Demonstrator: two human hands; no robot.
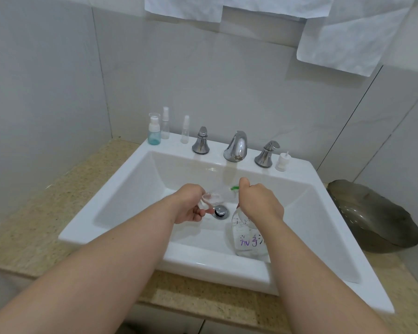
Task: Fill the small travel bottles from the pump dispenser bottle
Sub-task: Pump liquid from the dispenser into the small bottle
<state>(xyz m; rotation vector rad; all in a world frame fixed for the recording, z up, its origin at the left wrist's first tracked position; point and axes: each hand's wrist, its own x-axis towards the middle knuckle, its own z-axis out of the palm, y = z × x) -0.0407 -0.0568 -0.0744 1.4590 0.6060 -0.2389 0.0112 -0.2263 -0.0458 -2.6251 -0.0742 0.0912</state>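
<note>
Over the white sink basin (121, 203), my left hand (188, 204) grips a small clear travel bottle (209, 201), its open mouth turned toward the pump nozzle. My right hand (260, 201) is curled over the green pump head (234, 188) of the clear dispenser bottle (247, 239), which stands in the basin and bears purple writing. The nozzle points left at the small bottle. On the sink's back ledge stand a blue-tinted bottle (154, 131) and two clear spray bottles (165, 124) (185, 130). A white spray cap (282, 161) sits by the right tap handle.
The chrome faucet (235, 147) with two handles (200, 141) (267, 154) stands behind my hands. The drain (220, 211) lies just below the small bottle. A dark glass dish (377, 215) rests on the speckled counter (34, 213) at right. White towels (336, 32) hang above.
</note>
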